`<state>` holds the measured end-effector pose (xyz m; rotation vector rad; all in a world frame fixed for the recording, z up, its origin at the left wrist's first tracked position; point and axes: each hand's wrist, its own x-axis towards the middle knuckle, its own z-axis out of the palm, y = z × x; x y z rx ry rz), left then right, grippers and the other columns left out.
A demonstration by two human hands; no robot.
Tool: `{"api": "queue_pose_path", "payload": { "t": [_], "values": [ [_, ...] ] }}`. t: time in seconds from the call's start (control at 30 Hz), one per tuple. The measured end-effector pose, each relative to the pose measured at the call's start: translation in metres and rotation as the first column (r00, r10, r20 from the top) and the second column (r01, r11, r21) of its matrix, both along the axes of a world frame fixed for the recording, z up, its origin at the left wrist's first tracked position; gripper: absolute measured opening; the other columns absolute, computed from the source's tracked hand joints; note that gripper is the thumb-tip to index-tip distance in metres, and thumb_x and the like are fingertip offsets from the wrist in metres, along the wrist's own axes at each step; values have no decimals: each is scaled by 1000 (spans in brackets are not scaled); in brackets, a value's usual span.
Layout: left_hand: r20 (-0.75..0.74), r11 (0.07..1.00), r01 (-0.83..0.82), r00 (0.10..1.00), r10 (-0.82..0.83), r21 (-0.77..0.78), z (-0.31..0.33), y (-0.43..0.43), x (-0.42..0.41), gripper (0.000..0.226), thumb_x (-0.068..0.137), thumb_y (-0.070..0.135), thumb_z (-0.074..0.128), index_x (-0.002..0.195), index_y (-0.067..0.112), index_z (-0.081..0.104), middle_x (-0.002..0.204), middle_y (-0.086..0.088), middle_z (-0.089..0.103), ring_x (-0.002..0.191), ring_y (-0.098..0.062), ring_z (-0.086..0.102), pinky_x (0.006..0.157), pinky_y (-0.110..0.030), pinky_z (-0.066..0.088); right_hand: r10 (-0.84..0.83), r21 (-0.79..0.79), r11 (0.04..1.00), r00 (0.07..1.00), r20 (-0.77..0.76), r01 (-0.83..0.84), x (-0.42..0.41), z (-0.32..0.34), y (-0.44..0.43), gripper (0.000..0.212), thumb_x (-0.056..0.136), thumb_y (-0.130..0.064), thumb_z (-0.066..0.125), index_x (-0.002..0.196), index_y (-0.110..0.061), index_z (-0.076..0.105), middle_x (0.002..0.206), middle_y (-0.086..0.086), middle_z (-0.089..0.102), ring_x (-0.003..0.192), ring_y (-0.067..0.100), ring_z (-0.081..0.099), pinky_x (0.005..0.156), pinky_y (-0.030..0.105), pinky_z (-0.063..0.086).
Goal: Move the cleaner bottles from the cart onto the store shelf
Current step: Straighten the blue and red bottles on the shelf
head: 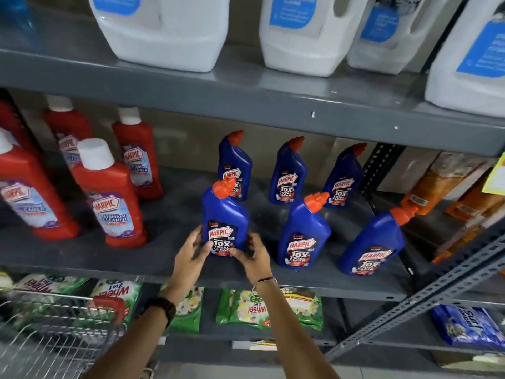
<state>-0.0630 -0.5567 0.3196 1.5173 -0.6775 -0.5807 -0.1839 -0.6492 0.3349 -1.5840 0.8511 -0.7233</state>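
Right now both hands hold one blue cleaner bottle [224,214] standing upright near the front edge of the grey middle shelf [169,258]. The left hand [191,255] wraps the bottle's lower left side, fingers curled against the label; the right hand [252,255] grips the lower right side, thumb across the label's bottom edge. The bottle's orange cap tilts toward one o'clock.

At three o'clock from it stand two more blue bottles [303,236] in the same front row, apart from each other. Behind, toward twelve and one o'clock, a back row of three blue bottles [287,176] stands against the rear of the shelf. At nine o'clock, red bottles with white caps [109,198] stand well apart from the held one.

Large white jugs [164,31] fill the shelf above. Green detergent packets [240,310] lie on the shelf below, and the wire cart [54,337] sits at seven o'clock; its contents are too blurred to tell.
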Motion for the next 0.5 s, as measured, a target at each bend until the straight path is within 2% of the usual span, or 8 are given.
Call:
{"api": "queue_pose_path", "payload": {
  "t": [0.1,0.13,0.27,0.33,0.43,0.5],
  "values": [
    [-4,997,72,997,-72,24,0,2,2,49,89,7,54,135,14,39,125,-8,57,113,-19,56,100,-36,42,-20,-10,1000,1000,9,21,-7,-4,4,43,75,2,69,115,0,50,114,21,63,98,20,60,75,6,48],
    [11,995,89,996,-90,39,1,3,2,48,89,7,54,134,14,39,124,-7,58,112,-17,56,100,-37,43,-24,-18,1000,1000,12,24,-9,-7,4,45,76,1,68,117,0,49,115,21,62,100,20,59,73,3,48],
    [31,994,104,994,-105,42,1,3,-1,49,89,8,55,135,10,38,125,-8,58,112,-17,56,102,-39,43,-48,-28,998,999,20,49,-11,-11,7,47,79,1,66,122,0,46,119,20,60,108,26,58,76,2,48],
    [30,994,107,994,-108,34,1,3,-1,49,89,8,54,136,10,38,125,-10,58,111,-16,56,100,-35,44,-48,-37,998,999,26,49,-10,-10,7,46,79,0,65,121,-2,47,118,20,61,107,26,59,76,4,49],
    [48,993,107,993,-109,46,-1,2,0,50,89,9,55,136,12,38,123,-8,59,108,-12,57,93,-24,46,-53,-60,997,999,3,53,-10,-12,6,46,79,-2,66,121,-3,48,117,20,62,107,27,60,77,4,49],
    [56,993,106,993,-108,43,-2,2,0,50,89,9,55,136,11,38,123,-9,59,107,-12,57,85,-8,46,-65,-74,995,998,-6,65,-10,-11,8,47,79,-3,66,122,-3,47,117,19,62,108,27,60,80,7,50]
  ]
}}
